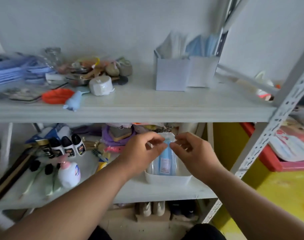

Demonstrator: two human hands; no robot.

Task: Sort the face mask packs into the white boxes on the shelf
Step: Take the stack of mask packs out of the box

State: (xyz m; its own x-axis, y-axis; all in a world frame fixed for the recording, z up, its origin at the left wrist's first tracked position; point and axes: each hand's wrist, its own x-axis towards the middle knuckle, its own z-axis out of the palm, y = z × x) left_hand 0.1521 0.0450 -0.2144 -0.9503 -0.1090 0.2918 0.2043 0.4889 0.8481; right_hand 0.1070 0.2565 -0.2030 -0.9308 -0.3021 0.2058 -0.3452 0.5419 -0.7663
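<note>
— Where is the mask pack?

— Center of the frame, standing in the white tray on the lower shelf. Left hand and right hand both pinch its top edge.

— Room around?

— White boxes upper right; bare shelf board before them.

You hold a clear plastic pack of light-blue face masks upright, its lower end in a shallow white plastic tray on the lower shelf. Two white paper boxes, side by side above, contain upright mask packs.
</note>
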